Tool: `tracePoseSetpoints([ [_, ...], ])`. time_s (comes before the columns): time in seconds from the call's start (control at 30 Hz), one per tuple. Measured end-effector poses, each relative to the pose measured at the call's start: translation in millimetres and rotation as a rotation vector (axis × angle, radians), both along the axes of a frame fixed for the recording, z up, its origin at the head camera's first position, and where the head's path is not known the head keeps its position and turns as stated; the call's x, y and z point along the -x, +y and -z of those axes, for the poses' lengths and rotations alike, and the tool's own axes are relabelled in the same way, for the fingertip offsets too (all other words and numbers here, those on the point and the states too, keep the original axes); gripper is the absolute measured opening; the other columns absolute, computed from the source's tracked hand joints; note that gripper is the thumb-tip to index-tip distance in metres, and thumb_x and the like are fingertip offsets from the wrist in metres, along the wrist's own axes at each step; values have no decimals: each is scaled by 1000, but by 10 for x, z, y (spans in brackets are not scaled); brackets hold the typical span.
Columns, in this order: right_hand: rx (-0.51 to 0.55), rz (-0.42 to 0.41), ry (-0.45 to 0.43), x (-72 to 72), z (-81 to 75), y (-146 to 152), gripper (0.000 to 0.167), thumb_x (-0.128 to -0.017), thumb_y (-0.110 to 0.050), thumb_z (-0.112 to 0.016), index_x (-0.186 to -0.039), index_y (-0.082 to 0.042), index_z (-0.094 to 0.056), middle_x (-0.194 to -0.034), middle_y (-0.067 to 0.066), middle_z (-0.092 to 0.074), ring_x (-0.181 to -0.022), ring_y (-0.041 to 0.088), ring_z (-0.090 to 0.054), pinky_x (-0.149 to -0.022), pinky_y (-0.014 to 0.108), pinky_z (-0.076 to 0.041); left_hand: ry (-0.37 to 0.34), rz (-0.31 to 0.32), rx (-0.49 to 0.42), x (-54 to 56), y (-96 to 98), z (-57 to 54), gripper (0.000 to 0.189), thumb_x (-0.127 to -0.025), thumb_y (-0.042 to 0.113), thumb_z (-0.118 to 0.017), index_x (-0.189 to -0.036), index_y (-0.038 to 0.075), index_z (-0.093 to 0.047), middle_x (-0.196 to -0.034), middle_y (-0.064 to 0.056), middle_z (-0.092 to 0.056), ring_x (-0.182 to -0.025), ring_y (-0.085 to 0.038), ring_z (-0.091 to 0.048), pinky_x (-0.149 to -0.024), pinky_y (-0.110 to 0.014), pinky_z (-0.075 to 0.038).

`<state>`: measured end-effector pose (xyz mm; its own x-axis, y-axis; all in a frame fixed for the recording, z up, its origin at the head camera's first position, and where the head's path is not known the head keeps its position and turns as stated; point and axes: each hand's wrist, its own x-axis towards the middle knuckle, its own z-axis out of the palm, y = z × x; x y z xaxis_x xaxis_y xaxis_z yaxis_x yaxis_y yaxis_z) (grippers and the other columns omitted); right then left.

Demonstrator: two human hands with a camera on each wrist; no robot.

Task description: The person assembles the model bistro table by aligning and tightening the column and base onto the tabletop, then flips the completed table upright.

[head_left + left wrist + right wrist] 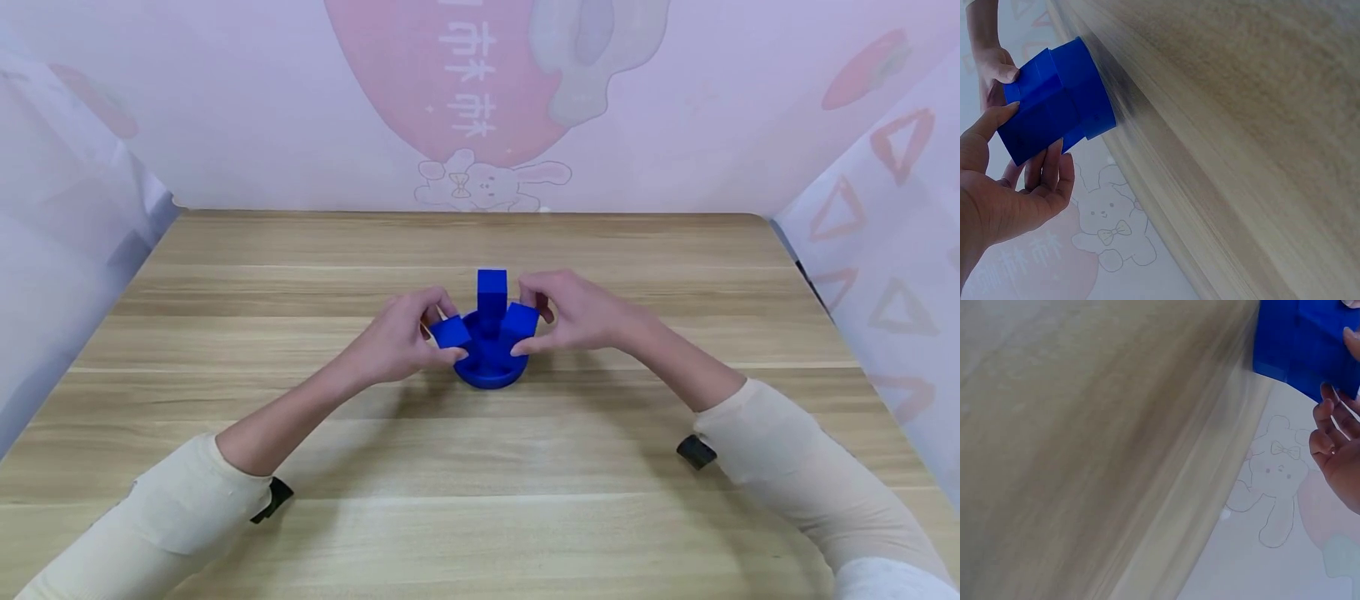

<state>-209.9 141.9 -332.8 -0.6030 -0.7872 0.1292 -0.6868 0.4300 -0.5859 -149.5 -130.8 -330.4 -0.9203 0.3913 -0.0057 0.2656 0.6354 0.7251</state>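
Observation:
A round blue base [491, 380] rests on the table, with three square-topped blue blocks rising from it. My left hand [401, 335] pinches the left block [451, 332] between thumb and fingers. On the other side my right hand [581, 312] holds the right block [522, 320] in the same way. The back block [492, 287] stands upright between them, touched by neither hand. In the left wrist view, the left hand's thumb and fingertips lie against opposite sides of its block [1035, 128]. The right wrist view cuts off part of the blue piece [1297, 344].
The wood-grained table [480, 508] spreads around the base. A pale printed backdrop [262, 108] stands behind its far edge, and similar side walls [892, 250] flank it. Small black devices [697, 452] sit at both sleeves.

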Motion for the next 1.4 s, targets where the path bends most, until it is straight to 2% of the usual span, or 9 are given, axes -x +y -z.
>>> tracePoseSetpoints([
  [0.13,5,17,2,-26,8,26,50,-73,-35,-97,-88,-10,-56,-80,7,-61,-68,18,-54,-65,32,-45,1,-1,4,-2,5,-10,35,-83,14,-88,-106,2,-65,-87,-11,-68,-78,-25,-59,-64,-32,-50],
  [0.23,30,-15,-14,-44,-15,63,51,-74,-31,-96,-109,-6,-67,-93,5,-66,-70,17,-58,-65,38,-49,-4,-3,3,-7,5,-19,35,-83,13,-88,-106,2,-64,-87,-11,-68,-78,-26,-59,-64,-32,-50],
  [0.4,27,-117,-41,-31,-38,113,54,-87,-13,-83,-137,-5,-64,-110,6,-64,-78,18,-62,-61,36,-49,-5,1,2,-11,5,-28,35,-83,13,-88,-106,1,-64,-87,-11,-68,-78,-26,-60,-64,-32,-51],
  [0.5,33,-127,-50,-11,-24,113,45,-89,-8,-81,-132,-4,-67,-112,7,-64,-82,19,-60,-62,36,-50,-4,3,3,-11,8,-29,35,-82,12,-88,-106,1,-64,-86,-11,-68,-78,-26,-60,-64,-33,-51],
  [0.67,85,-74,-39,9,2,110,37,-80,-17,-92,-102,-5,-65,-101,4,-65,-76,18,-60,-64,45,-51,-6,3,4,-5,14,-29,35,-82,13,-88,-105,2,-64,-86,-11,-68,-78,-26,-60,-64,-33,-50],
  [0.9,103,-30,119,-104,150,20,57,-74,-35,-95,-74,-14,-42,-79,-3,-56,-71,22,-56,-61,30,-40,-3,4,6,-2,7,-30,35,-82,12,-88,-106,1,-64,-86,-11,-69,-78,-26,-60,-65,-33,-51],
  [1.03,87,-7,61,-128,149,40,54,-71,-35,-98,-82,-12,-51,-83,-2,-59,-71,23,-59,-61,30,-45,-8,3,9,-1,5,-28,35,-83,13,-88,-106,1,-64,-87,-11,-69,-79,-26,-60,-65,-33,-51],
  [1.23,94,-105,-51,-81,76,124,59,-76,-25,-94,-124,-2,-67,-114,6,-69,-82,18,-61,-61,39,-49,-8,3,6,2,7,-32,35,-82,13,-88,-105,2,-64,-86,-11,-69,-78,-26,-60,-64,-33,-50],
  [1.4,156,-148,-103,-54,80,132,47,-77,-14,-93,-119,-3,-73,-115,8,-69,-81,19,-59,-57,32,-43,-5,7,11,3,8,-36,35,-82,13,-88,-105,2,-63,-87,-11,-69,-78,-25,-60,-64,-33,-51],
])
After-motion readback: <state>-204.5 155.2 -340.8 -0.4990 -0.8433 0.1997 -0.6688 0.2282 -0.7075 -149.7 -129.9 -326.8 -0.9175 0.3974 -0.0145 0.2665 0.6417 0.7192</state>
